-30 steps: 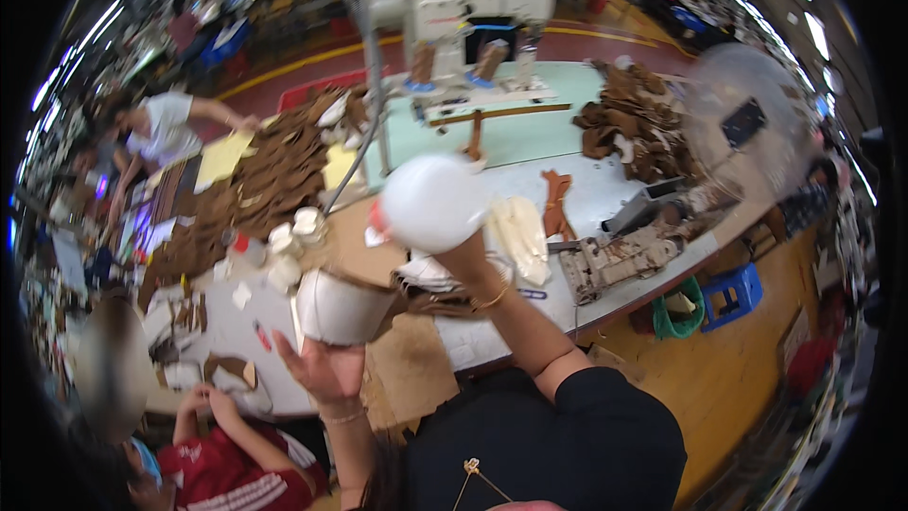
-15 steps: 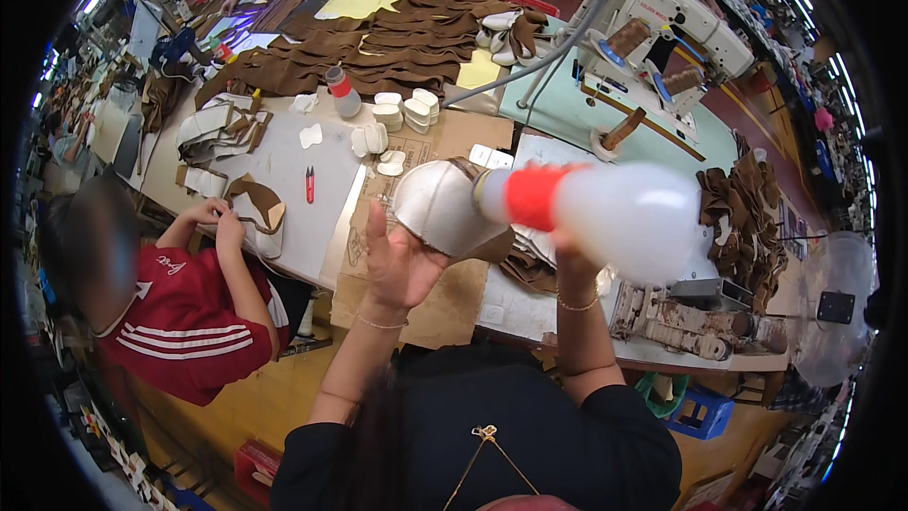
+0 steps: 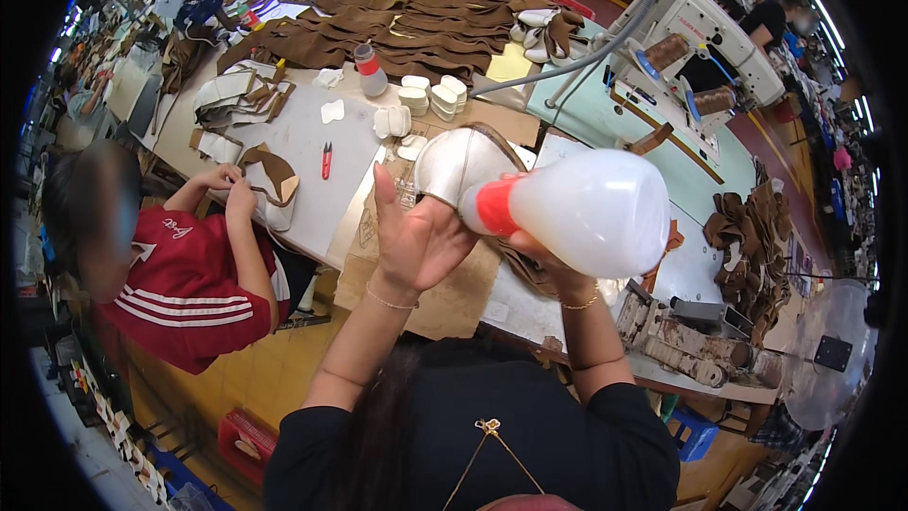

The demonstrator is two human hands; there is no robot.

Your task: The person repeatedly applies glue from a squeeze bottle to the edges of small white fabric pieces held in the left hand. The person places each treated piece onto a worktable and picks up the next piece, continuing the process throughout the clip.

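While our right hand is gripping a smooth, translucent bottle over the table, its long axis is running sideways.
Its red-banded neck is pointing left; our left hand [image 3: 426, 244] is lying palm-up, thumb spread, beneath a domed, seamed piece [image 3: 448, 167], its grip unclear.

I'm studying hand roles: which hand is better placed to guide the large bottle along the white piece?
Probably the right: the right hand grips the large bottle, its red-banded end close to the white piece. The left hand is palm up at that piece, seemingly supporting it.
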